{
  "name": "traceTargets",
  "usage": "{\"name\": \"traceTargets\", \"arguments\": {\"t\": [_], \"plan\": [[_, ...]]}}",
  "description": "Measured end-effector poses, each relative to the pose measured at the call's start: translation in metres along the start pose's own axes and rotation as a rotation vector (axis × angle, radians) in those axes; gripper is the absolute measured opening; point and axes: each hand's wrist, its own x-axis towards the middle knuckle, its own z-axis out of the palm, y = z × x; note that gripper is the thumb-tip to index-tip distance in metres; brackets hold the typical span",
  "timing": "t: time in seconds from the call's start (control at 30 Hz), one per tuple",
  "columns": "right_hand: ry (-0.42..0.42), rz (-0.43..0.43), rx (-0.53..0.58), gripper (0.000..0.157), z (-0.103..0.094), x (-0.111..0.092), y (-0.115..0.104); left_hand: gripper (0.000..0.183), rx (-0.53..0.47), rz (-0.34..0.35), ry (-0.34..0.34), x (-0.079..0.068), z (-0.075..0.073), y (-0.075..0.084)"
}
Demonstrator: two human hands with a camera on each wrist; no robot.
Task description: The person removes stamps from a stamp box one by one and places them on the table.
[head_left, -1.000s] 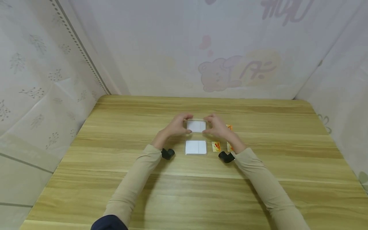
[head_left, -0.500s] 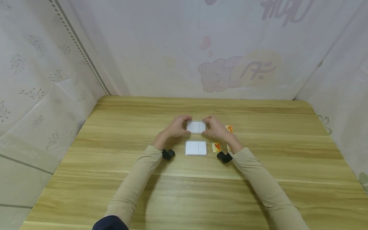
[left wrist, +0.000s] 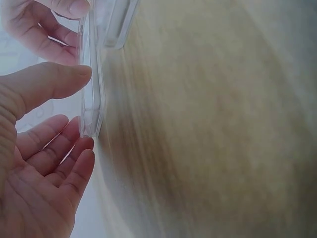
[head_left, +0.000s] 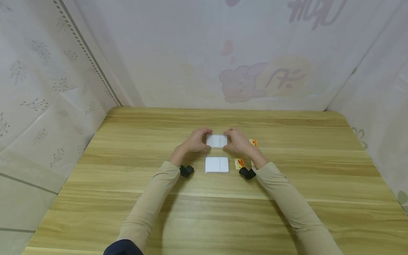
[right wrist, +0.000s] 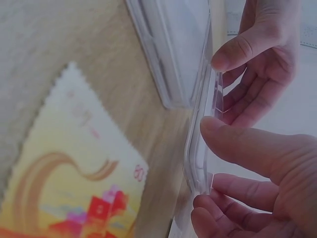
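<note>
A flat, clear plastic case (head_left: 217, 141) with a white insert lies between my two hands in the head view. My left hand (head_left: 195, 141) grips its left end, with the thumb (left wrist: 69, 79) on the near edge and the fingers at the far side. At the right end, my right hand (head_left: 238, 142) holds it the same way; its thumb (right wrist: 223, 133) presses the case's edge in the right wrist view. A second, matching clear case (head_left: 216, 165) lies flat on the table, just nearer to me.
Beside the nearer case lies a postage stamp (head_left: 239, 163) in yellow and red. Another stamp (head_left: 253, 142) sits beyond my right wrist, and a third is mostly hidden under that forearm. The wooden table (head_left: 204, 219) backs onto a pale printed curtain (head_left: 175, 53).
The clear case's far edge has come down slightly toward me, and its top now sits flush between my hands. My right hand has shifted slightly left; the nearer case stays put.
</note>
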Motion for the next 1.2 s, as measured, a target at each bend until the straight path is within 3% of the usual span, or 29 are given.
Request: {"name": "traceTargets", "arguments": {"t": [0.8,1.2], "plan": [[0.005,-0.004,-0.027,0.057,-0.0017,0.0026,0.0008,0.064,-0.036,-0.002,-0.022,0.0033,-0.0031,-0.0005],[-0.001,-0.022,-0.053,0.054,-0.0020,0.0048,-0.0014,0.067,-0.051,0.003,0.010,0.0010,-0.0030,-0.0060]]}}
